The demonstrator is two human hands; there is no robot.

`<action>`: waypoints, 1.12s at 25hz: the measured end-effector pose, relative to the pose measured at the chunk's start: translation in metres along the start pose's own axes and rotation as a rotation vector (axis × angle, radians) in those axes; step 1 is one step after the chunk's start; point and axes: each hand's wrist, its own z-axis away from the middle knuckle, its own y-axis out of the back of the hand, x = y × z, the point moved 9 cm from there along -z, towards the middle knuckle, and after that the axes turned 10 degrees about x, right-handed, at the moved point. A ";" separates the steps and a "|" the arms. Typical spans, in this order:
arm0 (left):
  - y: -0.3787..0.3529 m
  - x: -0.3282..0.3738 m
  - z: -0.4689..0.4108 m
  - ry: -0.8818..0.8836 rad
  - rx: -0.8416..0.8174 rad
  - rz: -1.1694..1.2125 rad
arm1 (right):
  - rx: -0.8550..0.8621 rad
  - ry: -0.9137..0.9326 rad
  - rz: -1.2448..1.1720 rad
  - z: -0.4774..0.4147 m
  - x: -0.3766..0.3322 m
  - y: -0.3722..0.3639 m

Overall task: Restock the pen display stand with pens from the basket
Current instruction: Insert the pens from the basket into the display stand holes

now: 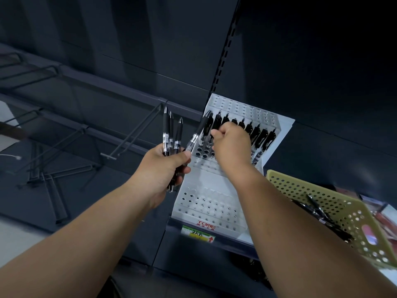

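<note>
Both our bare forearms reach forward, side by side.
Our left hand (165, 168) grips a fanned bunch of pens (169, 134), thumb pressed across them; our right hand (232, 143), knuckles up, curls its fingers on a single pen (215, 122).

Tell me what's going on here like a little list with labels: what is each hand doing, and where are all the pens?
left hand: holds a bunch of pens, tips pointing up
right hand: grips one pen at the stand's back row
display stand: white, pens standing in the back rows, front holes empty
basket: yellow-green, right of the stand
spare pens: lying inside the basket
</note>
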 end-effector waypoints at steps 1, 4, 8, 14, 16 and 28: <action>-0.001 0.000 0.003 0.007 -0.003 0.007 | -0.016 -0.016 0.005 0.000 0.001 0.000; -0.002 0.002 0.012 0.029 0.002 0.036 | -0.028 -0.050 0.014 0.008 0.004 0.012; 0.001 0.007 0.019 0.013 0.046 0.028 | 0.028 0.053 -0.131 0.042 -0.011 0.045; -0.016 0.014 0.038 -0.089 0.014 -0.122 | -0.018 0.488 -0.042 0.082 -0.055 0.070; -0.021 0.015 0.043 -0.110 -0.010 -0.155 | -0.166 0.529 0.065 0.087 -0.056 0.061; -0.018 0.007 0.037 -0.015 0.007 -0.018 | -0.295 0.171 0.032 0.066 0.002 0.059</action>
